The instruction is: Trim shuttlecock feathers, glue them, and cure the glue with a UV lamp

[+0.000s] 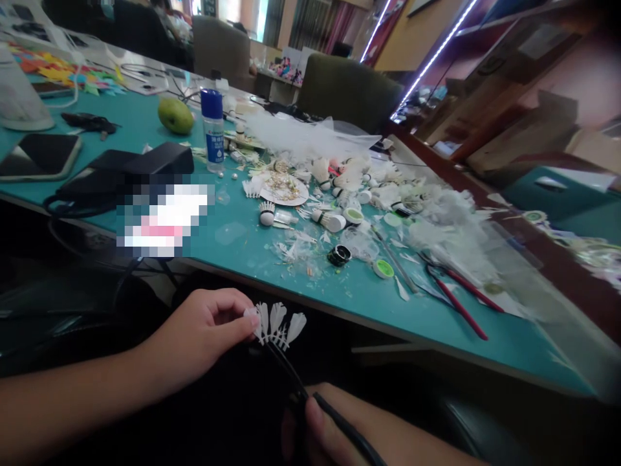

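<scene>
In front of the table edge, my left hand (208,333) pinches a small fan of white feathers (279,323), the feathered part of a shuttlecock, between thumb and fingertips. Lower and to the right, my right hand (330,421) is wrapped round a black pliers-like tool (286,366) with long dark handles. The tool's tip touches, or lies just under, the base of the feathers; dark surroundings hide its exact shape. On the table beyond lie several shuttlecocks (266,213) and loose feather scraps (294,252).
Red-handled pliers (460,304) lie at the table's right. Nearby are a black ring-shaped lid (339,255), a green-lined cap (383,268), a paper plate (286,194) of scraps and clear plastic (310,133). A blue-capped bottle (212,133), mango (175,116) and phone (41,157) stand left.
</scene>
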Available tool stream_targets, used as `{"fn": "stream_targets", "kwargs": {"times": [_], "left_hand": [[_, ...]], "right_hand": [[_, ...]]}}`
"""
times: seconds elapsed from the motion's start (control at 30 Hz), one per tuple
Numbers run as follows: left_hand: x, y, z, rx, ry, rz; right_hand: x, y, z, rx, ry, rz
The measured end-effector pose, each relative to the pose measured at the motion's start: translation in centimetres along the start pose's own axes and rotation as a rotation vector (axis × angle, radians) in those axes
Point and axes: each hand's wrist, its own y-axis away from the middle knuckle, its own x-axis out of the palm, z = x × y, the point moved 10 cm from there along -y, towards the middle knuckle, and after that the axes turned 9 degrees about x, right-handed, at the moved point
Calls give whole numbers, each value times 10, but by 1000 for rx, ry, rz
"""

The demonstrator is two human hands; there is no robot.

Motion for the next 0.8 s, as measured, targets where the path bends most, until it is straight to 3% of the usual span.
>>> {"fn": "stream_targets", "kwargs": {"times": [0.33,0.8], "left_hand": [[3,-2,4,21,-53,22],[6,-1,10,-13,-127,42]], "right_hand": [[1,-5,-13,72,-64,12],[3,-7,-12,31,-104,-3]]}}
